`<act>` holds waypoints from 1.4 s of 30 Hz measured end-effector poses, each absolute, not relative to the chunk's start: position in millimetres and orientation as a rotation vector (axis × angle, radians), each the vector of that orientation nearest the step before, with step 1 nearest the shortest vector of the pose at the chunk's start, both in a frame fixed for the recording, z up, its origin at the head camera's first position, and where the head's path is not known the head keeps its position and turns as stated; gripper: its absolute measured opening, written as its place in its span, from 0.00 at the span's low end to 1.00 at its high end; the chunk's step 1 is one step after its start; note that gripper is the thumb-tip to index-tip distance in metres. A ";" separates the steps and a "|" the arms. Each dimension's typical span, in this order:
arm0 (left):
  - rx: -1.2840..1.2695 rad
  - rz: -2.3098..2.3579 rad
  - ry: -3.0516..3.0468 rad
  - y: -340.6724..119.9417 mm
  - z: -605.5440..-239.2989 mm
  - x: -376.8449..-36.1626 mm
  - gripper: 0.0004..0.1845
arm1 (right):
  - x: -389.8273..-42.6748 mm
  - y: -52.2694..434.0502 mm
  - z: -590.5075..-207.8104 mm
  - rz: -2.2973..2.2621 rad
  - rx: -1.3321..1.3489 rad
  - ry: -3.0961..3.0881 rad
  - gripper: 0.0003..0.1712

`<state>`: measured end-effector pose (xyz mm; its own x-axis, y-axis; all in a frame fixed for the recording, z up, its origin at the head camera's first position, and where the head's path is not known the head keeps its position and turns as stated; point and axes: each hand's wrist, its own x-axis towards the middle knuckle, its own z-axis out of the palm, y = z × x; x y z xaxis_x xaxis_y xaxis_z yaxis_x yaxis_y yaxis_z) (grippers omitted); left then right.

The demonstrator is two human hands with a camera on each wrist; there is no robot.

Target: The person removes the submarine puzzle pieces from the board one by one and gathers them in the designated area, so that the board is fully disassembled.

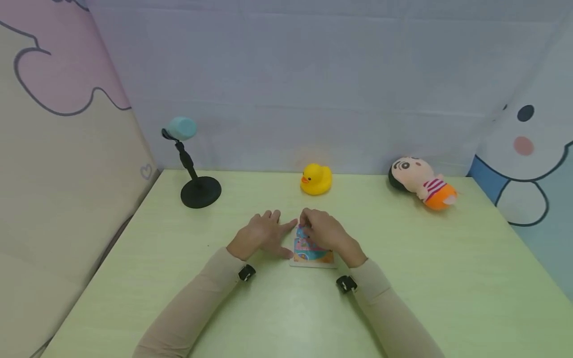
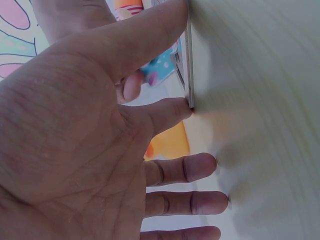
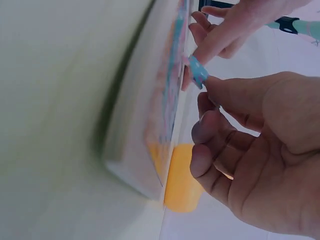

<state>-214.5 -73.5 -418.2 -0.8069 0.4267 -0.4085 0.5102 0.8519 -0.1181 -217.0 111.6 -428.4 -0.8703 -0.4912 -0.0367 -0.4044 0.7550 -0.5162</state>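
puzzle board (image 1: 313, 251) mid-frame, mostly filled | right hand (image 1: 324, 231) pinching blue piece (image 3: 198, 71), not seated | left hand (image 1: 261, 233) flat, fingers straight, bracing board edge

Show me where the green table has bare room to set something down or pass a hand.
Bare table runs right of the puzzle board, below the doll; also left of the left hand, below the stand. It is crowded mid-table, where both hands meet at the board; the right hand pinches a blue piece.

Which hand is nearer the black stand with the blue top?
Left. The left hand lies flat between the black stand and the puzzle board; the right hand is farther off, over the board.
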 end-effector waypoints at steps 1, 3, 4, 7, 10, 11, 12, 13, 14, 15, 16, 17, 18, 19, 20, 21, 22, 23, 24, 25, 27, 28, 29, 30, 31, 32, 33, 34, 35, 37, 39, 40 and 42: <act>0.696 -0.309 2.658 -73.7 -418.0 -214.3 0.48 | -218.1 113.4 -428.0 -0.788 -0.716 2.780 0.05; 0.694 -0.296 2.657 -74.1 -418.3 -213.9 0.48 | -219.3 118.6 -425.9 -0.839 -0.710 2.763 0.03; 0.693 -0.292 2.656 -74.1 -418.7 -213.8 0.48 | -219.9 122.0 -424.7 -0.858 -0.711 2.750 0.03; 0.688 -0.278 2.652 -73.7 -420.9 -213.6 0.48 | -222.0 132.8 -421.5 -0.896 -0.687 2.707 0.03; 0.683 -0.279 2.637 -72.7 -422.7 -214.8 0.48 | -223.9 144.0 -418.2 -0.911 -0.661 2.675 0.03; 0.680 -0.282 2.632 -72.5 -423.2 -215.3 0.49 | -224.3 147.3 -417.1 -0.916 -0.641 2.664 0.03; 0.676 -0.285 2.628 -72.5 -423.5 -215.8 0.49 | -224.9 150.6 -416.2 -0.918 -0.626 2.655 0.03; 0.672 -0.286 2.624 -72.5 -423.8 -216.4 0.49 | -225.7 154.2 -415.4 -0.917 -0.619 2.647 0.04; 0.669 -0.284 2.621 -72.7 -424.1 -216.8 0.49 | -226.6 157.6 -414.7 -0.916 -0.615 2.642 0.04; 0.666 -0.285 2.618 -72.9 -424.3 -217.2 0.50 | -227.7 161.4 -414.1 -0.916 -0.614 2.635 0.04; 0.662 -0.277 2.616 -73.3 -424.5 -217.7 0.50 | -228.9 165.1 -413.4 -0.917 -0.612 2.630 0.04; 0.658 -0.270 2.615 -73.6 -424.5 -218.2 0.50 | -230.0 169.0 -412.3 -0.919 -0.613 2.625 0.04; 0.656 -0.262 2.614 -73.9 -424.6 -218.7 0.50 | -231.5 173.3 -411.9 -0.918 -0.621 2.623 0.04; 0.655 -0.251 2.613 -74.2 -424.4 -218.9 0.50 | -233.1 178.0 -411.6 -0.917 -0.626 2.619 0.04; 0.654 -0.239 2.612 -74.3 -424.2 -219.2 0.50 | -234.3 182.4 -411.1 -0.917 -0.623 2.614 0.03; 0.654 -0.231 2.613 -74.6 -423.9 -219.1 0.50 | -235.2 186.7 -410.8 -0.916 -0.617 2.608 0.03; 0.655 -0.224 2.615 -74.6 -423.4 -219.0 0.49 | -235.8 190.5 -410.3 -0.915 -0.607 2.604 0.03; 0.659 -0.225 2.618 -74.4 -423.0 -218.8 0.49 | -236.4 194.0 -410.3 -0.915 -0.590 2.599 0.03; 0.662 -0.222 2.619 -74.2 -422.9 -218.4 0.49 | -236.9 197.2 -410.5 -0.913 -0.566 2.595 0.03; 0.663 -0.215 2.620 -74.0 -422.9 -218.2 0.49 | -237.1 199.8 -410.4 -0.912 -0.540 2.590 0.03; 0.661 -0.207 2.622 -73.7 -422.9 -217.6 0.49 | -237.6 203.3 -410.6 -0.911 -0.488 2.590 0.04; 0.655 -0.196 2.621 -73.6 -422.9 -217.5 0.49 | -238.2 204.6 -411.3 -0.913 -0.464 2.589 0.04; 0.648 -0.183 2.621 -73.9 -423.0 -217.4 0.48 | -238.5 205.8 -411.8 -0.913 -0.452 2.589 0.04; 0.640 -0.167 2.618 -74.4 -422.9 -217.2 0.48 | -239.3 206.8 -412.8 -0.917 -0.436 2.586 0.04; 0.635 -0.160 2.614 -74.9 -422.9 -216.9 0.48 | -240.2 207.5 -414.0 -0.922 -0.422 2.583 0.04; 0.631 -0.154 2.610 -75.5 -422.6 -216.4 0.48 | -240.6 208.1 -415.0 -0.927 -0.411 2.581 0.04; 0.627 -0.144 2.609 -76.3 -422.7 -216.2 0.48 | -240.9 208.7 -415.8 -0.925 -0.406 2.580 0.05; 0.627 -0.141 2.605 -76.9 -422.9 -216.3 0.48 | -241.4 209.4 -416.8 -0.919 -0.402 2.581 0.05; 0.627 -0.135 2.604 -77.5 -423.3 -216.4 0.48 | -241.7 210.1 -417.5 -0.912 -0.399 2.582 0.05; 0.628 -0.129 2.604 -78.2 -424.5 -217.1 0.48 | -242.8 211.6 -419.0 -0.892 -0.385 2.591 0.05; 0.628 -0.115 2.609 -78.6 -425.5 -218.2 0.48 | -243.8 213.6 -420.2 -0.865 -0.383 2.606 0.05; 0.627 -0.112 2.611 -78.5 -425.3 -218.6 0.48 | -244.7 214.7 -421.1 -0.860 -0.378 2.610 0.05; 0.628 -0.100 2.615 -78.2 -426.0 -219.5 0.48 | -245.7 216.9 -422.3 -0.856 -0.370 2.613 0.05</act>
<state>-219.5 -78.2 -426.0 -0.7970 0.4145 -0.4393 0.4470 0.8940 0.0327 -245.7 216.9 -422.3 -0.8990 -0.3538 -0.2583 -0.1322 0.7813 -0.6099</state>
